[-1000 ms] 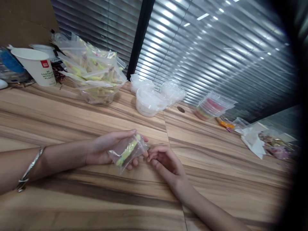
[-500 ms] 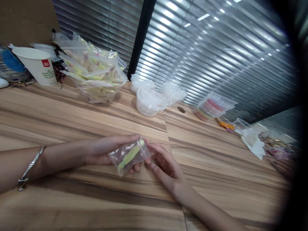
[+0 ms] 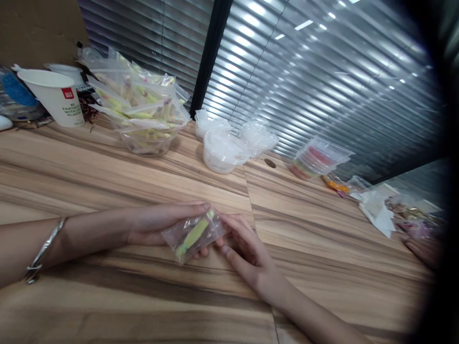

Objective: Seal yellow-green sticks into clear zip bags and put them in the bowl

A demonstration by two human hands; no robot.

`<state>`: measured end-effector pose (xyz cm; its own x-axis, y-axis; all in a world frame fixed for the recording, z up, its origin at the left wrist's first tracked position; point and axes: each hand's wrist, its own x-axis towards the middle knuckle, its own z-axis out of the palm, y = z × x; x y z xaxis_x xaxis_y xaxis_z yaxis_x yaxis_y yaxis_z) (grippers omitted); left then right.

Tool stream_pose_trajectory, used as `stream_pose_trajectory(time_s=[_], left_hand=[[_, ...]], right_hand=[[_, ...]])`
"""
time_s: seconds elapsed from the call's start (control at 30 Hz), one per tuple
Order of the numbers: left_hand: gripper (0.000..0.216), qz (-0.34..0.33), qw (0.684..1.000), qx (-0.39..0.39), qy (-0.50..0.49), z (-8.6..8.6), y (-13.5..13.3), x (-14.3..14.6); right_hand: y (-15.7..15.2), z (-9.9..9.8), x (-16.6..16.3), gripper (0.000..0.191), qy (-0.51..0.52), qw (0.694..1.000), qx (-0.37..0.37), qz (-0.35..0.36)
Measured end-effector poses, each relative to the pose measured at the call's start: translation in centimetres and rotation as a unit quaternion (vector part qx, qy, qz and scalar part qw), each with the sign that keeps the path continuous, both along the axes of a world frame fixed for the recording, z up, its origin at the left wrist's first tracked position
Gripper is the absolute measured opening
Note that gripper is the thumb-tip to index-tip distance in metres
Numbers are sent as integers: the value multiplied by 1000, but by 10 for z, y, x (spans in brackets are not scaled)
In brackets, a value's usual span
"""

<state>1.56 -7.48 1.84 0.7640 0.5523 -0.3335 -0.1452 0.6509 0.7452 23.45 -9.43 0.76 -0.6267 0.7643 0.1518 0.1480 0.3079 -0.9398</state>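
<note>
A small clear zip bag [image 3: 208,237] holds a long yellow-green piece [image 3: 195,235], its kind hard to make out. My left hand [image 3: 161,222] is closed on the bag, with the thumb along its upper edge and fingertips showing beneath. At the bag's right end, by the zip strip, my right hand [image 3: 247,253] grips the edge with curled fingers. Its thumb sits a little below, and part of the fingertips is hidden. The bag is tilted just above the wooden table [image 3: 143,296].
Behind stands a clear tub [image 3: 148,145] heaped with similar filled bags. A paper cup [image 3: 53,98] is to its left. White plastic tubs [image 3: 222,155], stacked containers [image 3: 311,160] and a white tissue [image 3: 376,212] lie toward the right. Another person's hand [image 3: 423,251] rests at the right edge.
My right thumb has shifted slightly left toward the bag, and my left thumb has moved slightly down on its edge. The other person's hand at the right moved a little.
</note>
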Motion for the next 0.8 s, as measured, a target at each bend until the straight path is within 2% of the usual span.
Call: stream_pose_trajectory(time_s=[0.23, 0.5, 0.8], left_hand=[[40, -6, 1000, 15, -11, 4, -2, 1], [37, -20, 999, 28, -28, 2, -1, 0], [29, -7, 999, 36, -22, 6, -2, 1]], right_hand=[[1, 1, -1, 47, 1, 1000, 7, 12], [1, -1, 0, 45, -8, 1000, 5, 20], [1, 0, 0, 45, -5, 1000, 0, 27]])
